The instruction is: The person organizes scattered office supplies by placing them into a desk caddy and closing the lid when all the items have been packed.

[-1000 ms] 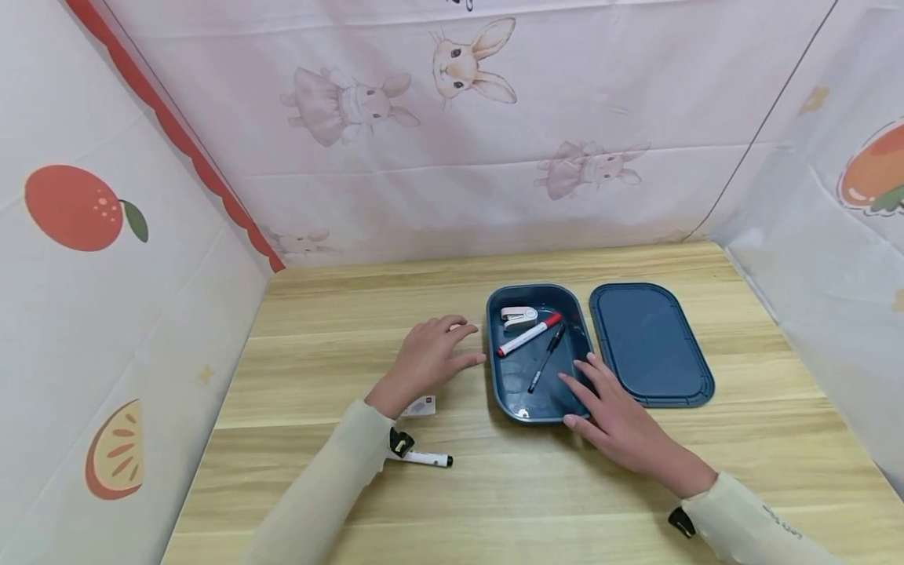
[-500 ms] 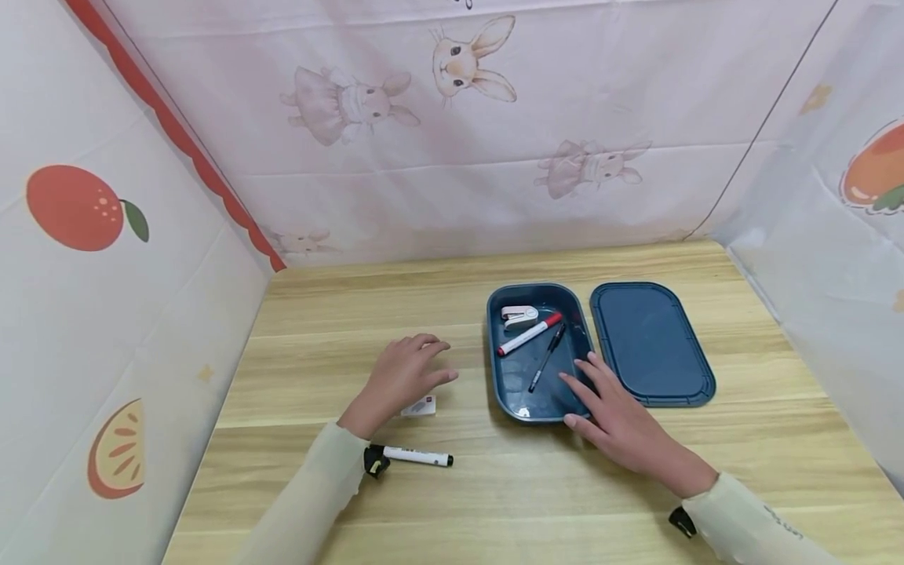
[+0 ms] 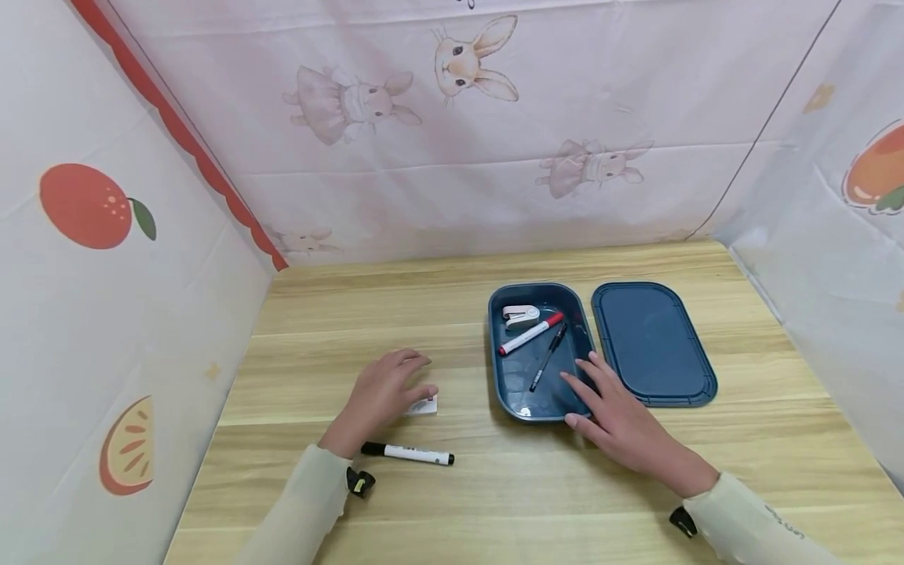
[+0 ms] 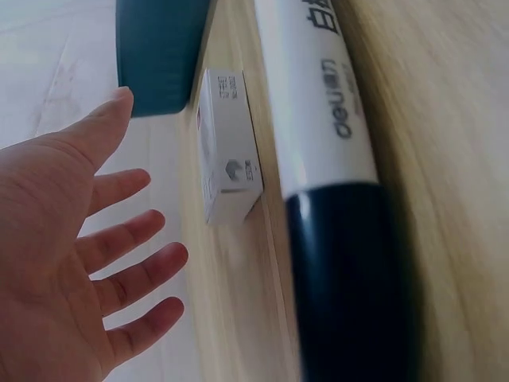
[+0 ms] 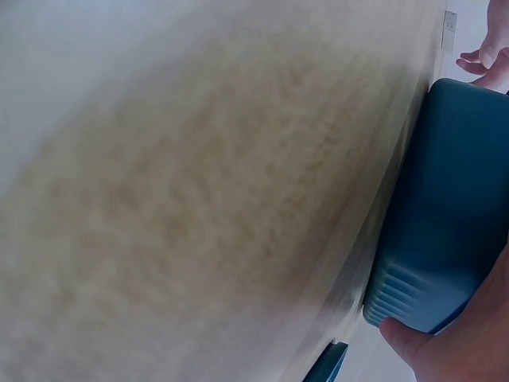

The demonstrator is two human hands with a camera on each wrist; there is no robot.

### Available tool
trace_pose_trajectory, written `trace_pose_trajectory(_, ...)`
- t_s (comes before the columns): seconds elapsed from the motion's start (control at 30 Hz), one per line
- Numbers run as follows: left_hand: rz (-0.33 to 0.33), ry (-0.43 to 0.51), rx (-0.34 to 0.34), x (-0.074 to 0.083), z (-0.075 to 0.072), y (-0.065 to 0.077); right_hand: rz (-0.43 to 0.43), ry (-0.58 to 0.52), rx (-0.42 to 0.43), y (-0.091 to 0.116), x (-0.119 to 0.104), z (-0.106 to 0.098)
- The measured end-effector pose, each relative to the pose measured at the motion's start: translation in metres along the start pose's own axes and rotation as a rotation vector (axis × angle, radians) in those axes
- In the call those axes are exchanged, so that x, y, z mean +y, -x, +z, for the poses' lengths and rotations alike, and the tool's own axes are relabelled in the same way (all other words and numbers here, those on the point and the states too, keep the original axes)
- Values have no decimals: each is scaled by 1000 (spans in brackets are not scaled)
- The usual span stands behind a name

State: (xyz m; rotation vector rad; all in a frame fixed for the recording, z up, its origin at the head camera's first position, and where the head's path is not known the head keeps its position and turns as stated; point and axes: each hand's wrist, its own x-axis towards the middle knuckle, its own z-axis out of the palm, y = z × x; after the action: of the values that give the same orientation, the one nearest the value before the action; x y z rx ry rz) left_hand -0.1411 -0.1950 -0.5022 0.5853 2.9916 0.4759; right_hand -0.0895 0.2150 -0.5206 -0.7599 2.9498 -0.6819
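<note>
My left hand hovers with loosely bent, spread fingers over a small white printed box, partly covering it in the head view. The left wrist view shows nothing between the fingers, and the box standing apart from them. Nearer me lies a whiteboard marker, white with a black cap. My right hand rests at the near right corner of a dark blue container, fingers spread over its rim. Inside it are a small stapler, a red-capped marker and a black pen.
The blue lid lies flat just right of the container. All this is on a wood-grain table with printed cloth hanging behind it and on both sides.
My left hand has moved left and towards me, away from the container to the small white box, uncovering the black-capped marker. My right hand has stayed at the container's rim.
</note>
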Motion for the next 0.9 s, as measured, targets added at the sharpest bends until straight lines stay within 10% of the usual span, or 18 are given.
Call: trace_pose_trajectory(0.9, -76, 26, -8, -17, 6, 41, -7, -1, 17, 0, -1, 1)
